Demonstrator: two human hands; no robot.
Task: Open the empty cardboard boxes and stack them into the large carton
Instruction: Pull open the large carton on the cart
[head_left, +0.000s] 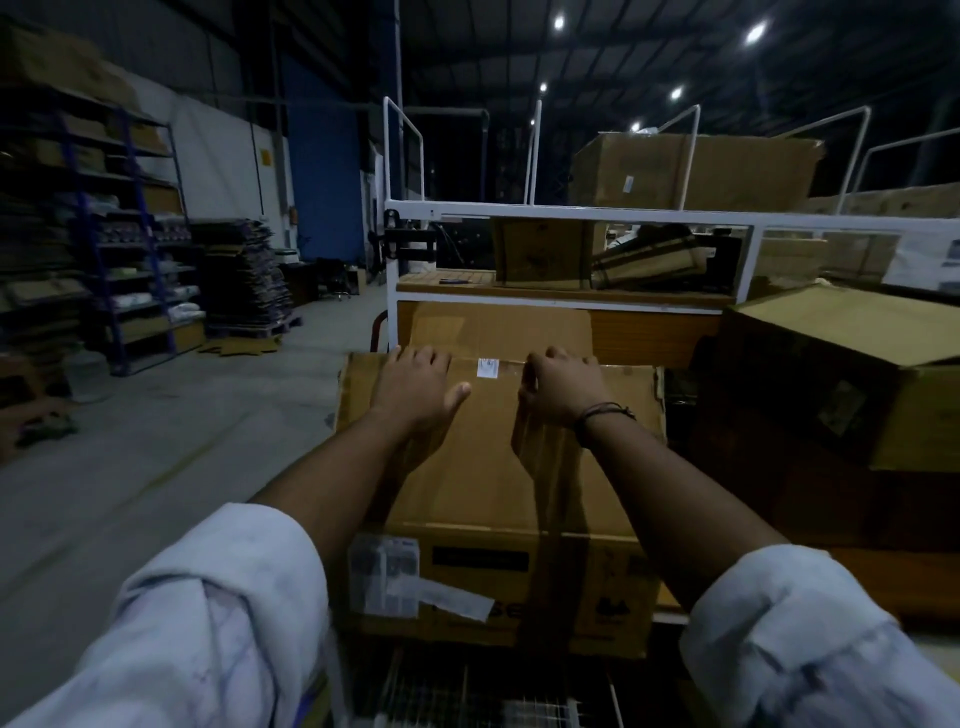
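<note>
Cardboard box, at 6 o'clock of the white rack: probably light, stiff-walled and crushable; left hand lies flat with straight fingers at its 12 o'clock edge, right hand curls its fingers over that edge, the likeliest hold.

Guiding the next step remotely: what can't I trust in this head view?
Head view:
Right hand: curled knuckles hide whether it grips the far edge of the cardboard box.
Left hand: fingertips hidden past that edge.
Box contents: top flaps closed.
Front shipping label: blurred, unreadable.
</note>
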